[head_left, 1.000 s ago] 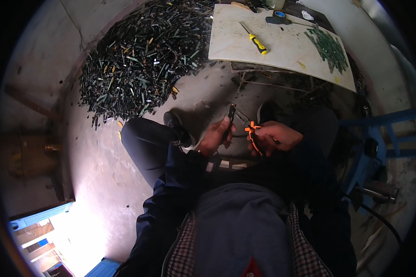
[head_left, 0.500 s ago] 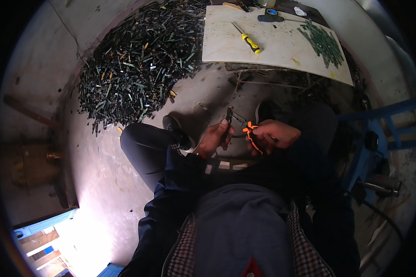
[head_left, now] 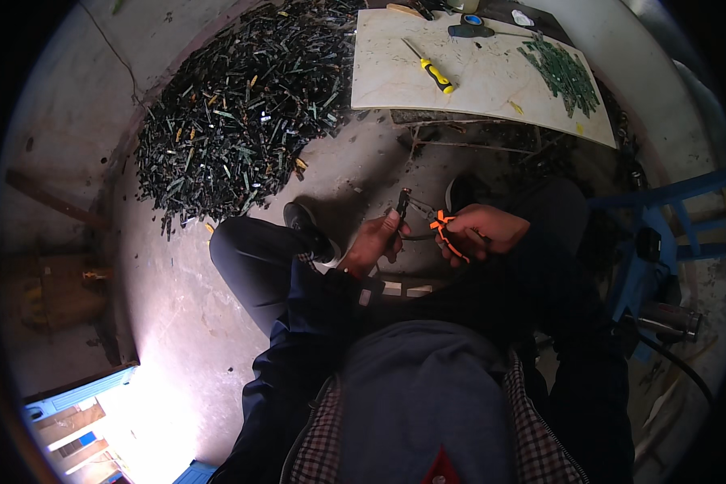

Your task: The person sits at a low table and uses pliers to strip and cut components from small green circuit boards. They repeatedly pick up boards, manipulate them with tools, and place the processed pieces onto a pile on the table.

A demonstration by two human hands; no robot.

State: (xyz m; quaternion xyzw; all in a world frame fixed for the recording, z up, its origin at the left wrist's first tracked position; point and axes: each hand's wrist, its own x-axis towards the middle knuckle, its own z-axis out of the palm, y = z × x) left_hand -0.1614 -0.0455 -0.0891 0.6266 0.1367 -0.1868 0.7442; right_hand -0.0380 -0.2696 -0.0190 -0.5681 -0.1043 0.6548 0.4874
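Note:
In front of my lap, my left hand (head_left: 374, 242) is closed around a small dark strip-like piece (head_left: 402, 199), its upper end sticking up past the thumb. My right hand (head_left: 486, 231) grips a pair of pliers with orange and black handles (head_left: 441, 221). The slim metal jaws of the pliers point left and reach the upper end of the dark piece. Whether the jaws are clamped on it is too small to tell. Just below, a dark cord-like bit shows between the two hands.
A large heap of dark and greenish strips (head_left: 234, 121) covers the floor at the far left. On the pale board (head_left: 395, 81) lie a yellow-black screwdriver (head_left: 438, 76), a dark-handled tool (head_left: 469, 31), blue tape (head_left: 473, 20) and a green strip pile (head_left: 562, 77). A blue stool (head_left: 631, 278) stands right.
My right hand has shifted slightly right, and the pliers have turned a little, their handles spread somewhat differently. My left hand stays nearly in place with the dark piece.

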